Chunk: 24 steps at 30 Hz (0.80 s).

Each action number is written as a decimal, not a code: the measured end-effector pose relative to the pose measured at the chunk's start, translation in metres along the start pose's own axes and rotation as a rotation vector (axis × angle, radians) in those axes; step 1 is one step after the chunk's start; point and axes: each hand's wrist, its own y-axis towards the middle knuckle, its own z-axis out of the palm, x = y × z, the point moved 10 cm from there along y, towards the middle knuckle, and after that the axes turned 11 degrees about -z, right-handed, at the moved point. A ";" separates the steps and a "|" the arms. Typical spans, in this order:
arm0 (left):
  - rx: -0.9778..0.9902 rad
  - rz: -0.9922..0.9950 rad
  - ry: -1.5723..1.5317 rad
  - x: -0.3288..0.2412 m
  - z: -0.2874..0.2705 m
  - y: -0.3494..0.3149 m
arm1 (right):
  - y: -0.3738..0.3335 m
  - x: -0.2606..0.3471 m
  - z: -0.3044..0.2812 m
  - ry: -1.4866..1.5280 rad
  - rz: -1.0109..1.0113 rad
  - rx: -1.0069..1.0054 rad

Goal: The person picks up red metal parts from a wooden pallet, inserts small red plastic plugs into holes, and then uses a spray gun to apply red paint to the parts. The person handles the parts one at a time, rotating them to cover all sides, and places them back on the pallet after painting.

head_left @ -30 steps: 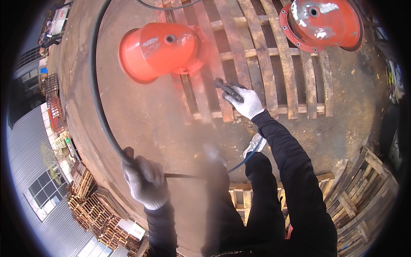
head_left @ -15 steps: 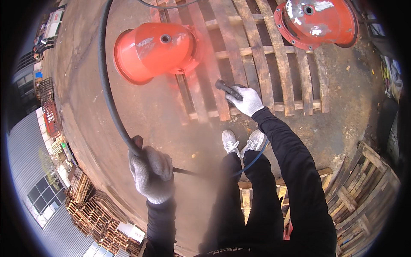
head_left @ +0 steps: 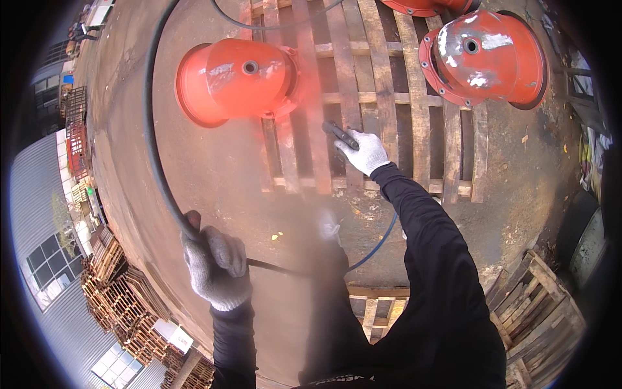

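Note:
My left hand [head_left: 219, 267], in a whitish knit glove, is closed around a thick dark hose [head_left: 153, 129] that arcs up and away from it. In my gloved right hand [head_left: 365, 154] is a dark spray gun [head_left: 341, 135], its head pointing up and left. Beyond the gun lies an orange-red flanged metal housing [head_left: 243, 87], with a grey worn patch beside the round hole on top. Reddish mist hangs between the gun and this housing, which rests partly on a wooden pallet [head_left: 387, 110]. The gun does not touch the housing.
A second red housing [head_left: 499, 58] with bare patches sits at the pallet's right, and part of another [head_left: 414, 5] shows at the top edge. A thin blue hose [head_left: 382, 243] curves by my legs. Wooden pallets stand stacked at lower left [head_left: 123, 305] and lower right [head_left: 538, 311].
My view has shifted, so the right housing sits lower and another one shows behind it. My legs have moved apart. Both hands keep their holds, with the gun slightly farther left in view.

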 end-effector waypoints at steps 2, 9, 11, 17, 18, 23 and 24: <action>-0.047 0.087 0.092 -0.002 0.025 -0.010 | 0.006 -0.021 -0.031 0.138 0.146 -0.141; -0.081 0.260 0.016 -0.010 0.121 -0.018 | 0.052 -0.033 -0.101 0.122 0.045 -0.008; -0.046 0.303 -0.008 -0.021 0.136 -0.013 | 0.068 -0.024 -0.102 0.146 -0.056 0.182; 0.004 0.314 -0.058 -0.046 0.160 0.010 | 0.098 -0.011 -0.147 0.234 -0.078 -0.007; -0.014 0.290 -0.090 -0.046 0.163 0.013 | 0.103 -0.003 -0.143 0.105 -0.147 0.106; -0.095 0.239 -0.150 -0.052 0.169 0.042 | 0.133 -0.004 -0.151 0.129 0.037 0.022; -0.121 0.222 -0.162 -0.055 0.168 0.047 | 0.138 0.000 -0.147 0.213 0.037 0.071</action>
